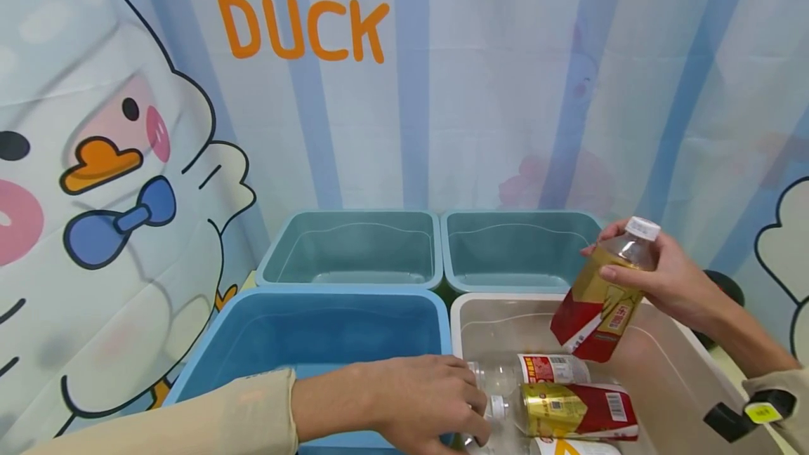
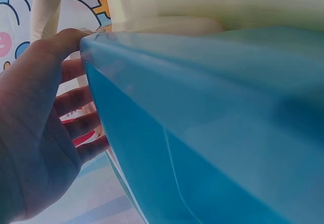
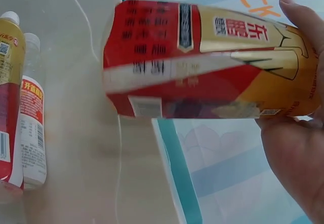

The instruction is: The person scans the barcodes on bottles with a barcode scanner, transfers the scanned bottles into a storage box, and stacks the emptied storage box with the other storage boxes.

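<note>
My right hand [image 1: 673, 286] grips a gold-and-red plastic bottle [image 1: 600, 300] near its white-capped top, tilted above the beige bin [image 1: 670, 350]. The right wrist view shows the bottle's label [image 3: 212, 62] up close. My left hand [image 1: 423, 399] reaches over the side shared by the blue bin [image 1: 253, 321] and the beige bin, its fingers loosely bent near the bottle necks. In the beige bin lie another gold-and-red bottle [image 1: 578, 411], a clear bottle with a white-and-red label [image 1: 556, 368] and a partly seen white-and-orange labelled bottle [image 1: 575, 447]. The left wrist view shows no held thing.
Two teal bins, one left [image 1: 347, 244] and one right [image 1: 518, 244], stand behind the front bins. A curtain [image 1: 411, 90] with a duck print hangs at the back. Some dark round object [image 1: 727, 290] sits behind the right forearm.
</note>
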Motion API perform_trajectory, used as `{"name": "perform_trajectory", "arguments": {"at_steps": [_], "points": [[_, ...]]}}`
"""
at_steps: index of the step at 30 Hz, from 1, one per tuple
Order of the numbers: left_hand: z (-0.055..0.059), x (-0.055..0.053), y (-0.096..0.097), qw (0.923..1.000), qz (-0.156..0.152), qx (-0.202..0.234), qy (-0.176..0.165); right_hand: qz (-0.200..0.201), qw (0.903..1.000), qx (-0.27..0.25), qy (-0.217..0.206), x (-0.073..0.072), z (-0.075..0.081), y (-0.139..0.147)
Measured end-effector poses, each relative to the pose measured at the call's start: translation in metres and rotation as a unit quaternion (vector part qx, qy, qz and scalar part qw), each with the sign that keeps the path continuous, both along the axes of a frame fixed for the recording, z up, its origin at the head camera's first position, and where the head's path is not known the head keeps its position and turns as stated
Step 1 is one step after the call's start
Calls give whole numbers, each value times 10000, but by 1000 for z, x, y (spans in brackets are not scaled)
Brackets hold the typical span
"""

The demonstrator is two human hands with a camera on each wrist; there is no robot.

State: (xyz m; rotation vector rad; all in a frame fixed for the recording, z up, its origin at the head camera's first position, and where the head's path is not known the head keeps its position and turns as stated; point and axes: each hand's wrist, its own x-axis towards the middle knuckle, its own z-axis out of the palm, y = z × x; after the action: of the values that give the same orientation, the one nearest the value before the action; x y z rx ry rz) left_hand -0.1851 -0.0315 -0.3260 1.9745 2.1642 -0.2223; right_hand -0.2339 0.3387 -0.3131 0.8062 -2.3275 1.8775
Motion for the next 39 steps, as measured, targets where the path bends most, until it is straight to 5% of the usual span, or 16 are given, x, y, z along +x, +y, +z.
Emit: {"name": "perform_trajectory", "arguments": {"at_steps": [5,9,27,39], "points": [[0,1,0,10000,-15,-7,50,-618,9966,480,273,3,5,3],[1,1,1,10000,-11,-38,32,-785,9956,313,405,2,9,8],[0,0,0,10000,50,-7,-81,-125,9904,-1165,728,-16,23,51],[1,0,0,9999,82,-24,-145,-1449,9807,-1181,573,-21,24,68]]}}
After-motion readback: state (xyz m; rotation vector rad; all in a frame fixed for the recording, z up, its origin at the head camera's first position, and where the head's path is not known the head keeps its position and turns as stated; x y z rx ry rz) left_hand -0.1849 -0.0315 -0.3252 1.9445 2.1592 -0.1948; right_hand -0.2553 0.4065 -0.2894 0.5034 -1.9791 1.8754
